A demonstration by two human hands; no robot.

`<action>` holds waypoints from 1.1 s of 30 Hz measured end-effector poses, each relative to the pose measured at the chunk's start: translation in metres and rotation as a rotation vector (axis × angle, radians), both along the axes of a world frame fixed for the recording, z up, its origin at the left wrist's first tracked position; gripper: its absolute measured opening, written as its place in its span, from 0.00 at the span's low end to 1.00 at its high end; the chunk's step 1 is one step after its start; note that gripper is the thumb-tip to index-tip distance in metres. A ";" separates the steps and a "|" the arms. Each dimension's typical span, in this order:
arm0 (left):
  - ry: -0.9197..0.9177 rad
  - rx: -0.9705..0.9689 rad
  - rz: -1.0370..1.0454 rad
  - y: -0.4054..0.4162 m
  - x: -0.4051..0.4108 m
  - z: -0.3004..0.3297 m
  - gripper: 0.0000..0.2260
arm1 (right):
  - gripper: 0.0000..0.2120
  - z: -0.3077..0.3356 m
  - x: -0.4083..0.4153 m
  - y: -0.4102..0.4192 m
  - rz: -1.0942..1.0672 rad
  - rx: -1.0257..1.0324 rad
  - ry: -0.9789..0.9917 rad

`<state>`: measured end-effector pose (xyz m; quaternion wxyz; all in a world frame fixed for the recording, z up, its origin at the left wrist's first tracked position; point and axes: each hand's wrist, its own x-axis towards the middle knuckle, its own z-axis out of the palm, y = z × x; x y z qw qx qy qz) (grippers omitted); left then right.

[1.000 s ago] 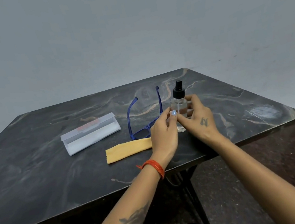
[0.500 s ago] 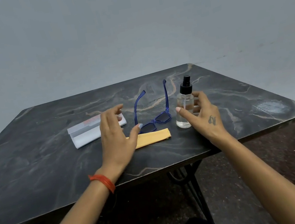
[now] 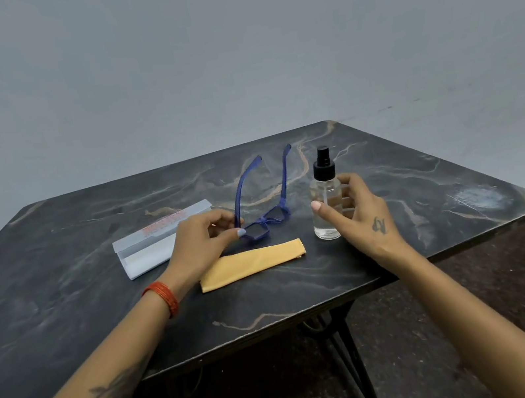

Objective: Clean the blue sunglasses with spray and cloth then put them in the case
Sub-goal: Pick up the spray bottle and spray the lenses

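Note:
The blue sunglasses (image 3: 274,215) lie unfolded on the dark marble table (image 3: 63,301), lenses toward me and temples pointing away. My left hand (image 3: 200,242) pinches their left front corner, thumb on the frame and fingers curled over the hinge. A clear spray bottle (image 3: 325,197) with a black nozzle stands upright just right of them. My right hand (image 3: 361,213) is curled round it, thumb in front and fingers behind. A folded yellow cloth (image 3: 254,264) lies in front of the sunglasses. The pale open case (image 3: 145,251) lies to the left, partly behind my left hand.
The table's front edge (image 3: 276,332) runs close below my forearms, with black metal legs (image 3: 342,352) under it. A grey wall (image 3: 231,65) stands behind the table. A whitish smudge (image 3: 478,197) marks the right part of the tabletop.
My left hand left the bottle, passed over the cloth and case, and now pinches the sunglasses' corner. My right hand stayed at the bottle. The view shifted slightly.

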<state>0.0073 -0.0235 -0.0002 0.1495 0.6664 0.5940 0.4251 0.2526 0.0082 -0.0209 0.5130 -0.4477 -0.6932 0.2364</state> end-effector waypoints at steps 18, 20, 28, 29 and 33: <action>-0.045 0.431 0.104 0.022 -0.016 -0.003 0.07 | 0.16 0.044 -0.039 0.031 0.532 -0.339 0.437; -0.056 0.434 0.119 0.023 -0.019 -0.004 0.07 | 0.15 0.049 -0.045 0.035 0.626 -0.394 0.432; -0.079 0.445 0.153 0.025 -0.024 -0.003 0.08 | 0.20 0.037 -0.059 0.041 0.869 -0.560 0.546; -0.067 0.445 0.150 0.024 -0.023 -0.003 0.08 | 0.20 0.037 -0.058 0.041 0.898 -0.559 0.545; -0.035 0.443 0.134 0.023 -0.021 -0.004 0.07 | 0.22 0.037 -0.055 0.038 0.990 -0.585 0.564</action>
